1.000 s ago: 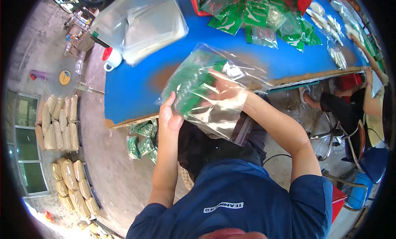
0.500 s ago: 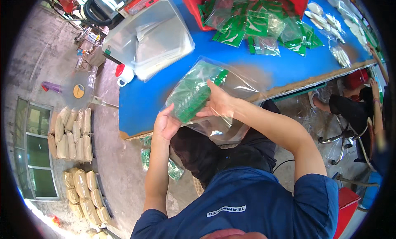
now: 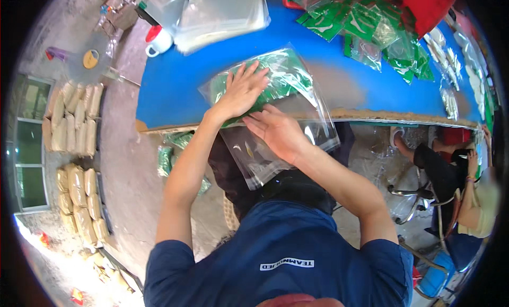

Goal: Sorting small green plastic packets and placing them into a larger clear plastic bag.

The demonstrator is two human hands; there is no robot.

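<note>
A large clear plastic bag (image 3: 313,113) lies at the near edge of the blue table, its clear part hanging over the edge toward my lap. Inside it, green-and-clear packets (image 3: 289,74) form a flat stack. My left hand (image 3: 245,92) rests flat on top of the bag, fingers spread. Close by at the table edge, my right hand (image 3: 280,133) lies against the bag with fingers stretched out. Some of the packets are hidden under my hands.
The blue table (image 3: 180,90) carries a pile of clear sheets or bags (image 3: 225,18), a red-and-white mug (image 3: 158,41) and loose green packets (image 3: 366,23) by a red bin (image 3: 424,10). White pieces (image 3: 442,52) lie at right. A co-worker (image 3: 472,201) sits beyond.
The bag has come down from my two-handed hold onto the table. My left hand has gone from its near left corner to its top; the right has moved toward the table edge.
</note>
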